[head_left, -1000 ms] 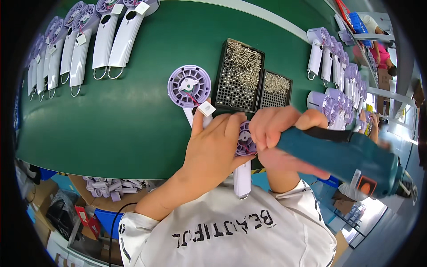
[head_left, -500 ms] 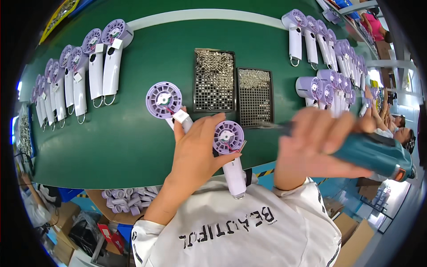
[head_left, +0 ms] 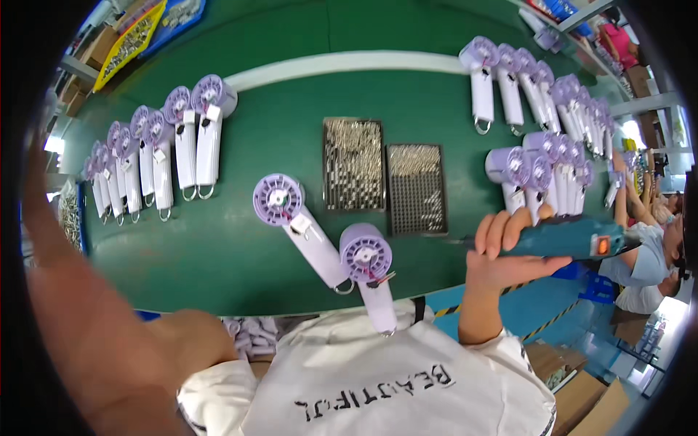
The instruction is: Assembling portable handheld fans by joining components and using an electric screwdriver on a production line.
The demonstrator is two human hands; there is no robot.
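Observation:
My right hand grips a teal electric screwdriver, its thin bit pointing left near the lower edge of the smaller black screw tray. My left hand is raised close at the far left, away from the parts and smeared by motion; its fingers cannot be made out. Two handheld fans lie in front of me: one purple-headed fan slants on the table, and a second fan points its white handle toward me past the table edge. Their motor sides face up, with coloured wires showing. Neither fan is touched by a hand.
A larger black tray of screws stands beside the smaller one on the green table. Rows of fans line the left and right. A yellow bin is at far left; co-workers sit at right.
My left hand has let go of the two fans and swung out to the far left, close up. My right hand with the screwdriver has drawn slightly downward. The whole view has shifted.

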